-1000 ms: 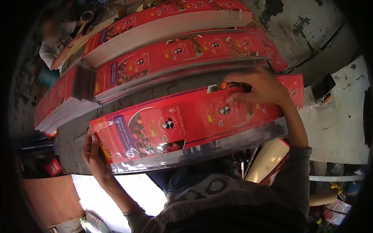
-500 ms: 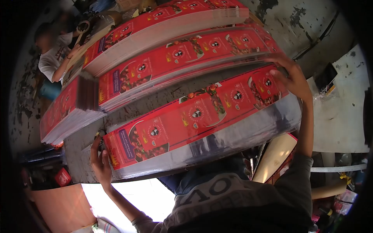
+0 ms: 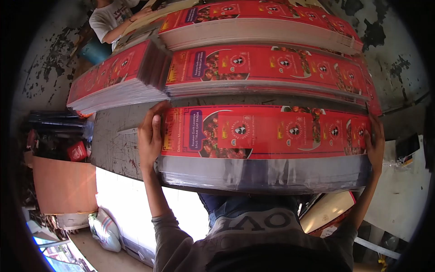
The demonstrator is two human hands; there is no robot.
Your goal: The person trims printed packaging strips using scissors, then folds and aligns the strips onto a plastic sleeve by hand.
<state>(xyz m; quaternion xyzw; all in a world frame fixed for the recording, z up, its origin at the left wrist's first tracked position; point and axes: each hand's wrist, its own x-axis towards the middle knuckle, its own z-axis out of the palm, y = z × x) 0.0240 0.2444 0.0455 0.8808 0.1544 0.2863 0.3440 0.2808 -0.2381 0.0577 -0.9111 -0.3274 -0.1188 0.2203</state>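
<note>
Front stack (image 3: 267,136) lies flat on the worktop (image 3: 120,152). Left hand (image 3: 150,133) and right hand (image 3: 375,140) touch its opposite ends, fingers slightly apart.

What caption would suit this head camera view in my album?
Left hand and right hand frame the ends of a stack of red printed sheets, other stacks beyond.

Front stack (image 3: 267,136) — glossy, smooth, plastic-looking; tabletop (image 3: 120,149) — matt, scratched, rough; shirt (image 3: 253,233) of matt cloth
</note>
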